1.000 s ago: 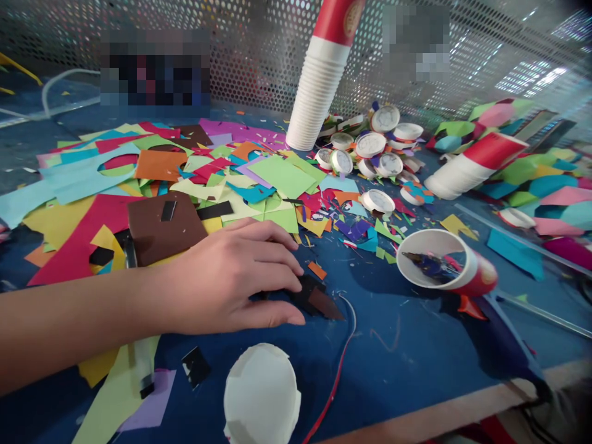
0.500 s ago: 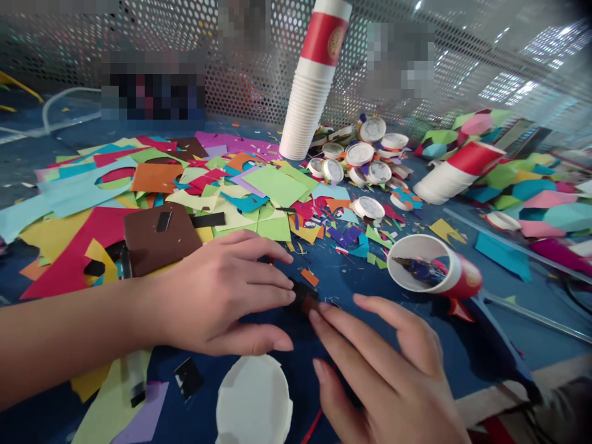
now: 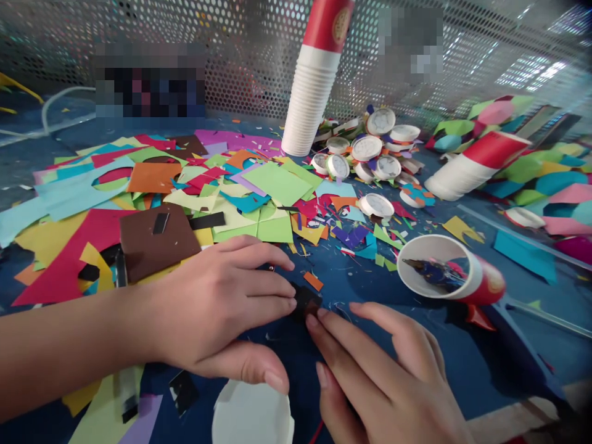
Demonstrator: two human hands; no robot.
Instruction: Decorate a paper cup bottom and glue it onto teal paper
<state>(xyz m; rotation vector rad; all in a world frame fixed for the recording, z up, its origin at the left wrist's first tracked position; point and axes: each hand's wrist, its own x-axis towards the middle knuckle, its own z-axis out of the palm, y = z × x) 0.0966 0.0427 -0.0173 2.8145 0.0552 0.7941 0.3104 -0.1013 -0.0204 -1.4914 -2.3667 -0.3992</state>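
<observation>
The loosely spread left hand (image 3: pixel 226 302) and half-open right hand (image 3: pixel 388 376) touched a flat black paper scrap (image 3: pixel 305 299), unpinched; at its twelve o'clock leaned stacked paper cups (image 3: pixel 312 86), red-banded, round emblem unreadable.

A small black paper piece (image 3: pixel 303 297) lies on the blue surface (image 3: pixel 356 283), its four-o'clock side meeting a brown paper piece (image 3: pixel 313 308), partly hidden.

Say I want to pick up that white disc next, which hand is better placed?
Probably your left hand: its thumb is right at the disc's upper edge. Your right hand is off to the disc's right, fingertips down at the dark piece.
</observation>
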